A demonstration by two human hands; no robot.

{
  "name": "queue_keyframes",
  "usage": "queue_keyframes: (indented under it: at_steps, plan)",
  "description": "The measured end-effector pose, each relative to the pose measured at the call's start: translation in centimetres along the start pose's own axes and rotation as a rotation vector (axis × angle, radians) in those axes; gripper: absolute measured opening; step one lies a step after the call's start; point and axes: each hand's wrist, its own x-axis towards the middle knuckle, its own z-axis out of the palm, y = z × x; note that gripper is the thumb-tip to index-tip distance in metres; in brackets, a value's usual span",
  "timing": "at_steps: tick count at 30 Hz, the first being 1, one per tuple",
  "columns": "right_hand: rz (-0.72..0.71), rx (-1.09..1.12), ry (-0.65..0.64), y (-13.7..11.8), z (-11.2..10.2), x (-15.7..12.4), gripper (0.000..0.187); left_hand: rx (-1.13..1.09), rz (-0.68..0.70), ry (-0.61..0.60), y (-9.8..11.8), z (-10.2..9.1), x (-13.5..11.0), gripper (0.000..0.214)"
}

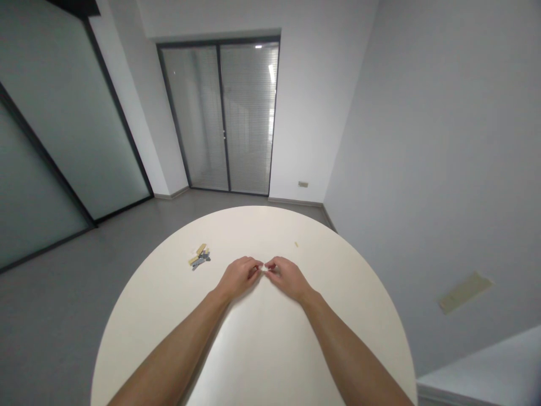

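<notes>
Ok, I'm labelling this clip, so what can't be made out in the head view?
- Small pale thing between the left hand and right hand: mostly hidden by their fingers.
- Gray and tan pieces: too small to identify.
- Yellowish speck: too small to identify.
- Table: near edge cut off by the frame.

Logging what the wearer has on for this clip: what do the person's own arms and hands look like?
The left forearm and right forearm are bare, with no sleeve in view. The left hand and right hand are also bare: no gloves, watch, bracelet or cables show. Any rings are too small to tell.
</notes>
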Motion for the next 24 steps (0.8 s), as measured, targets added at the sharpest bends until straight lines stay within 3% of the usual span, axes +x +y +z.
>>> queue_keyframes:
  at_steps: [24]
  plan:
    - [0.06,-0.041,0.0,-0.27,-0.2,-0.06,0.011,-0.009,-0.009,0.002,0.06,-0.26,0.12,0.019]
